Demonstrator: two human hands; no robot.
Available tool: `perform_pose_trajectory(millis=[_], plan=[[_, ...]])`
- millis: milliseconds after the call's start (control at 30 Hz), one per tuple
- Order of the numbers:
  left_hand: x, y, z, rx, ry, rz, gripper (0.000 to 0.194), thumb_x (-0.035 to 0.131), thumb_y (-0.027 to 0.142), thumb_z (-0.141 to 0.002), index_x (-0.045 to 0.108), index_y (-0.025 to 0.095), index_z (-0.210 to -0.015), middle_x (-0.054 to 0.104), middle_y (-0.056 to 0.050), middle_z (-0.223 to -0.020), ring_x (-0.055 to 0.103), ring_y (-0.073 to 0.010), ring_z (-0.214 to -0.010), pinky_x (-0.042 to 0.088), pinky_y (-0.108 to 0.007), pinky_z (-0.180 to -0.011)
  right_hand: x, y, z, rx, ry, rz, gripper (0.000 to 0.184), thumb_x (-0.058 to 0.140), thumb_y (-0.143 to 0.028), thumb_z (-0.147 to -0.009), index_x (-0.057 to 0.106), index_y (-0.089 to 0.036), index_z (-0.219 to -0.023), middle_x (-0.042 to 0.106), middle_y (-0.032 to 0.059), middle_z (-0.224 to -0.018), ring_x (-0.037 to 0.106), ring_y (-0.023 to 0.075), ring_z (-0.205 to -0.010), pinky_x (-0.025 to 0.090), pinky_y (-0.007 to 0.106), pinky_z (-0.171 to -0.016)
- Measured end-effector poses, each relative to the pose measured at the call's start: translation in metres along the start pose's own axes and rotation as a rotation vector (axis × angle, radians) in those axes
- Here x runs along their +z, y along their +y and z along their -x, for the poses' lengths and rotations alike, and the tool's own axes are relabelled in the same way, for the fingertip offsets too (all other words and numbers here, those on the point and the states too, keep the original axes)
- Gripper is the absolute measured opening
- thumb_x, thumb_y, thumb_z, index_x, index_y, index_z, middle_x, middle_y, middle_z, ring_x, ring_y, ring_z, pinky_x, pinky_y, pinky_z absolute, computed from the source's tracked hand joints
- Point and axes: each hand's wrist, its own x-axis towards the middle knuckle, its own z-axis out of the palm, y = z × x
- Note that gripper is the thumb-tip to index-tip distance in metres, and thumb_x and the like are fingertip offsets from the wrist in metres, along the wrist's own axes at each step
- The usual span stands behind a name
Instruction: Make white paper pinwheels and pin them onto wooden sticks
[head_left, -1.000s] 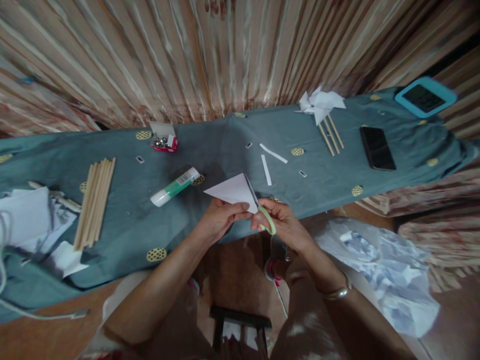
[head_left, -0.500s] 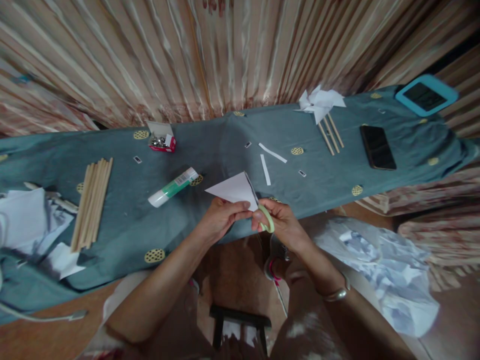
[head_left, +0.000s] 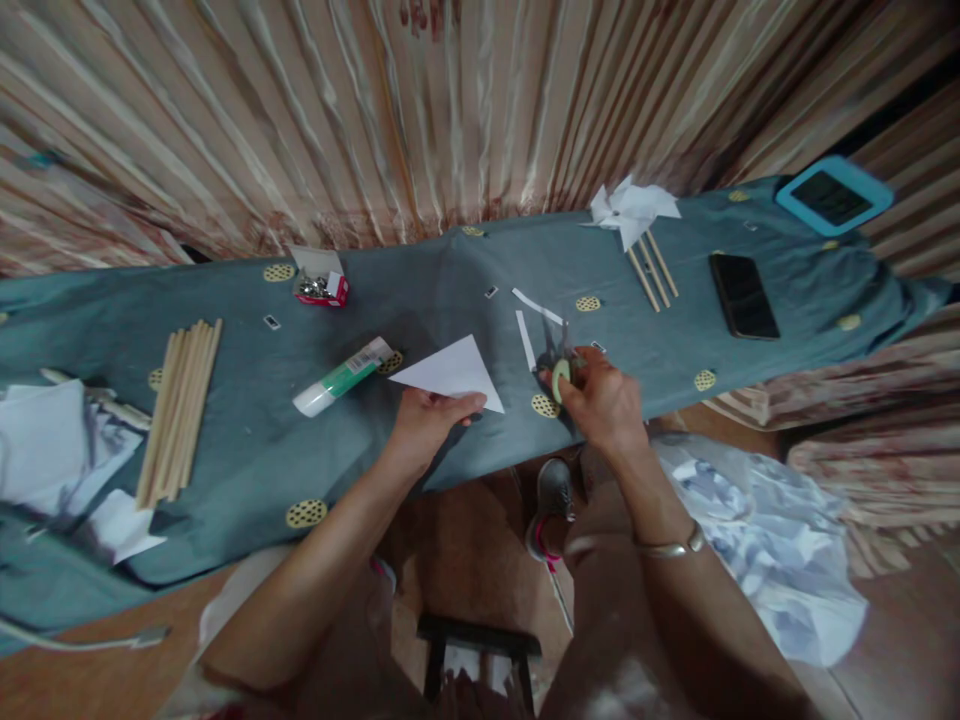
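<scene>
My left hand (head_left: 435, 425) pinches a white folded paper triangle (head_left: 454, 370) by its lower edge, thumb on top, above the near side of the cloth. To its right, my right hand (head_left: 609, 400) is closed around scissors (head_left: 561, 378) with pale green handles, low over the cloth; the blades are partly hidden and blurred. Two thin paper strips, one upright (head_left: 524, 340) and one slanting (head_left: 537, 305), lie just beyond the scissors. Left of the triangle rests a green and white glue stick (head_left: 343, 377).
On the teal cloth (head_left: 247, 420) are wooden sticks (head_left: 180, 410), a red box of metal pins (head_left: 321, 288), paper sheets (head_left: 45, 440), a paper pinwheel (head_left: 634, 210) with sticks, a phone (head_left: 745, 296) and a blue-framed device (head_left: 835, 196). A plastic bag of paper scraps (head_left: 772, 540) sits below right.
My right hand has carried the scissors away from the paper, rightward and down to the cloth. My left hand still holds the triangle, shifted slightly left.
</scene>
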Motion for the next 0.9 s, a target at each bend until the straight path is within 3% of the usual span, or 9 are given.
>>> perform_pose_trajectory(millis=[167, 333, 433, 533, 633, 767, 900], plan=[[-0.003, -0.001, 0.002, -0.005, -0.030, -0.068, 0.025, 0.083, 0.025, -0.051, 0.062, 0.013, -0.057, 0.055, 0.004, -0.045, 0.041, -0.0044, -0.038, 0.028, -0.016, -0.037, -0.003, 0.004, -0.010, -0.066, 0.049, 0.277, 0.047, 0.060, -0.030, -0.089, 0.056, -0.008, -0.130, 0.075, 0.0211, -0.094, 0.071, 0.0344, -0.083, 0.050, 0.040, -0.074], [-0.006, 0.001, 0.006, 0.009, -0.047, -0.080, 0.024, 0.083, 0.027, -0.052, 0.066, 0.013, -0.059, 0.063, 0.000, -0.051, 0.053, -0.0088, -0.044, 0.041, -0.020, -0.044, 0.002, 0.005, -0.008, -0.206, 0.178, 0.207, 0.038, 0.055, -0.023, -0.089, 0.062, -0.008, -0.123, 0.070, 0.0241, -0.116, 0.064, 0.0366, -0.105, 0.050, 0.047, -0.088], [-0.007, 0.001, 0.009, -0.012, -0.048, -0.099, 0.024, 0.084, 0.028, -0.052, 0.067, 0.013, -0.059, 0.066, -0.001, -0.054, 0.058, -0.0118, -0.049, 0.046, -0.022, -0.049, 0.006, -0.001, -0.003, -0.262, 0.205, -0.089, 0.030, 0.052, -0.030, -0.092, 0.069, -0.014, -0.111, 0.073, 0.0174, -0.114, 0.065, 0.0300, -0.099, 0.051, 0.044, -0.088], [-0.008, -0.001, 0.011, -0.031, -0.078, -0.102, 0.023, 0.084, 0.028, -0.052, 0.068, 0.013, -0.058, 0.067, -0.001, -0.055, 0.059, -0.0119, -0.050, 0.047, -0.022, -0.051, 0.014, -0.016, 0.006, -0.198, 0.007, -0.579, 0.033, 0.057, -0.046, -0.091, 0.075, -0.020, -0.100, 0.076, 0.0074, -0.090, 0.066, 0.0199, -0.076, 0.053, 0.033, -0.070], [-0.009, -0.003, 0.012, -0.022, -0.107, -0.086, 0.022, 0.084, 0.026, -0.051, 0.068, 0.013, -0.059, 0.067, -0.001, -0.056, 0.057, -0.0104, -0.050, 0.047, -0.022, -0.053, 0.022, -0.035, 0.014, -0.125, -0.171, -0.966, 0.038, 0.068, -0.056, -0.079, 0.077, -0.021, -0.087, 0.075, 0.0033, -0.079, 0.064, 0.0169, -0.072, 0.052, 0.028, -0.061], [-0.011, -0.005, 0.013, -0.011, -0.113, -0.066, 0.025, 0.087, 0.024, -0.046, 0.066, 0.013, -0.056, 0.064, 0.002, -0.054, 0.054, -0.0091, -0.052, 0.045, -0.021, -0.055, 0.024, -0.050, 0.019, -0.058, -0.265, -1.159, 0.038, 0.080, -0.057, -0.065, 0.078, -0.021, -0.078, 0.072, -0.0004, -0.069, 0.055, 0.0109, -0.057, 0.047, 0.025, -0.055], [-0.012, -0.003, 0.015, -0.022, -0.117, -0.069, 0.027, 0.088, 0.023, -0.044, 0.066, 0.013, -0.056, 0.064, 0.002, -0.055, 0.053, -0.0088, -0.054, 0.043, -0.021, -0.057, 0.023, -0.053, 0.022, -0.020, -0.324, -1.231, 0.039, 0.080, -0.060, -0.064, 0.075, -0.021, -0.068, 0.063, -0.0030, -0.056, 0.049, 0.0092, -0.052, 0.043, 0.024, -0.053]])
